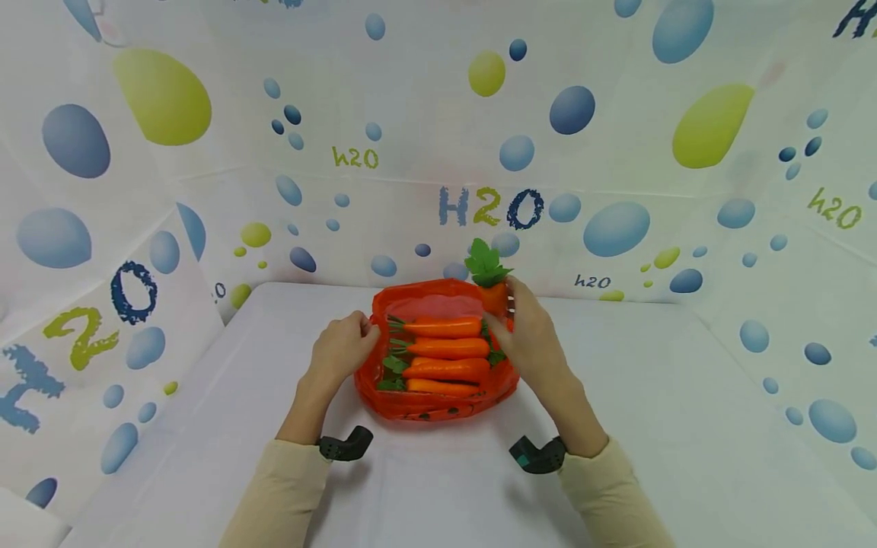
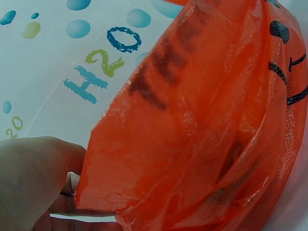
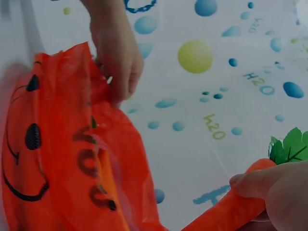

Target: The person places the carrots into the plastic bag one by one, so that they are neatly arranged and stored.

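Note:
A red plastic bag (image 1: 386, 403) with dark printing lies with its mouth wide open on the white table. Several orange toy-like carrots (image 1: 445, 348) lie side by side inside it, with green tops at either end. My left hand (image 1: 342, 346) pinches the bag's left rim; from the left wrist, the red film (image 2: 144, 159) hides part of the fingers. At the bag's far right side, my right hand (image 1: 533, 335) holds another carrot (image 1: 492, 295), leafy top upward. The right wrist view shows thumb and fingers around this carrot (image 3: 226, 211), its lower end cut off by the frame.
White cloth (image 1: 438, 487) covers the table. A backdrop (image 1: 425, 91) with blue and green drops and H2O lettering rises behind it and along both sides. Each wrist wears a black camera, such as the left one (image 1: 346, 444).

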A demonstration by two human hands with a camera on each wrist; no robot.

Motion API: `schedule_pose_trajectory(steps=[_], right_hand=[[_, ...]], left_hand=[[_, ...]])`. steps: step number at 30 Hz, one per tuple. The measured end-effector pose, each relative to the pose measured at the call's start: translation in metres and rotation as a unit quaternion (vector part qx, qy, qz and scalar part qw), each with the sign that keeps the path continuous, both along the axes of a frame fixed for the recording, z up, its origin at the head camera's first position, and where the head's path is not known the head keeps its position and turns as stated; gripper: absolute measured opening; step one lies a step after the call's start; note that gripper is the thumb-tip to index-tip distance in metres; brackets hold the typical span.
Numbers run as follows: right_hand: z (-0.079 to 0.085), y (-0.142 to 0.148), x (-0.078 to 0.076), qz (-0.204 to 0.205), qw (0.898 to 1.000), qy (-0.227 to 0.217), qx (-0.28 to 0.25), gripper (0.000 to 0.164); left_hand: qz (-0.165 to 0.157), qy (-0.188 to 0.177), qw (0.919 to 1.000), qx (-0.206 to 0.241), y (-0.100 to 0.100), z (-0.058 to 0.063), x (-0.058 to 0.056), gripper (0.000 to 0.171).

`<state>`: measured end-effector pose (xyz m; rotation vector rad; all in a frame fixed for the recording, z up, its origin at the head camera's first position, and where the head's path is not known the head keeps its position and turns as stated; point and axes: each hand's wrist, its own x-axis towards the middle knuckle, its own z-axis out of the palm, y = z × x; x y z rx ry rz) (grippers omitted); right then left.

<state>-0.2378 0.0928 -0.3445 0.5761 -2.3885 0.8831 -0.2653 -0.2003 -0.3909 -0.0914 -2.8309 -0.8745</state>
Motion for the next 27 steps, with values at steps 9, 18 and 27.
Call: schedule_pose_trajectory(steps=[9, 18, 27], right_hand=[[-0.013, -0.018, -0.001, -0.019, 0.997, -0.023, 0.074, 0.060], [-0.024, -0.030, 0.000, -0.010, 0.991, -0.017, 0.132, 0.056], [-0.035, -0.040, -0.003, -0.002, 0.984, -0.026, 0.178, 0.055]], left_hand=[[0.001, 0.002, 1.0000, -0.006, 0.000, 0.000, -0.002, 0.025], [0.003, 0.003, 1.0000, -0.007, 0.000, 0.001, -0.001, 0.025], [0.000, 0.016, 0.9999, -0.006, -0.002, 0.001, 0.000, 0.025]])
